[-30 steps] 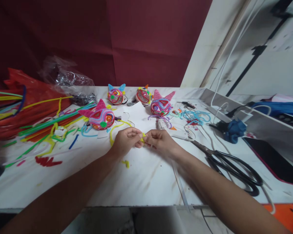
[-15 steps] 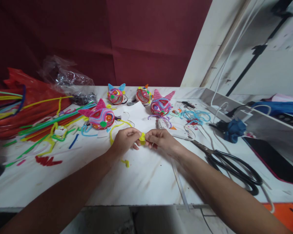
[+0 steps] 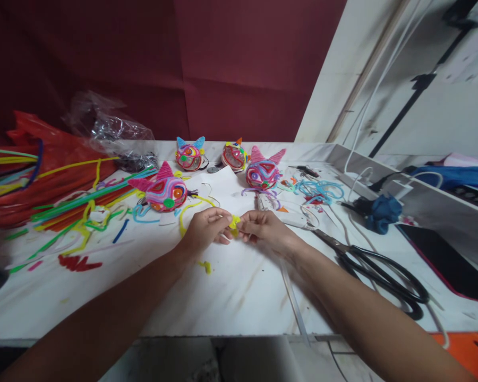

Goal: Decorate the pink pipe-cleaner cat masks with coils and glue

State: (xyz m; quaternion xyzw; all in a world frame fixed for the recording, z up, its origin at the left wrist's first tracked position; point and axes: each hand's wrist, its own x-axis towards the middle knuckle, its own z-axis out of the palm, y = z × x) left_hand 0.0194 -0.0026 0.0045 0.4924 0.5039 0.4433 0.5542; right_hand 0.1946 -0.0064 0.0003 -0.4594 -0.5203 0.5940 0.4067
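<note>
Between my two hands is a small piece of bent yellow pipe cleaner (image 3: 234, 224). My left hand (image 3: 207, 225) pinches its left side, and my right hand (image 3: 263, 228) pinches the right side. The fingers hide part of its shape. Another short yellow pipe cleaner piece (image 3: 206, 266) lies on the table below my left hand. A long yellow strand (image 3: 187, 212) curves behind that hand. Beyond them sit colourful eared heads wound in pipe cleaner: a pink-eared one (image 3: 166, 191) to the left and another pink-eared one (image 3: 263, 172) to the right.
Black-handled scissors (image 3: 372, 270) and a phone (image 3: 446, 260) lie at right. A white glue gun (image 3: 282, 212) rests behind my right hand. Loose pipe cleaners (image 3: 103, 193) and a red plastic bag (image 3: 59, 154) are at left. Two smaller heads, one blue-eared (image 3: 189, 155), stand at the back.
The yellow piece has turned slightly between my fingertips. Both hands stay in almost the same place, and the things on the table have not moved.
</note>
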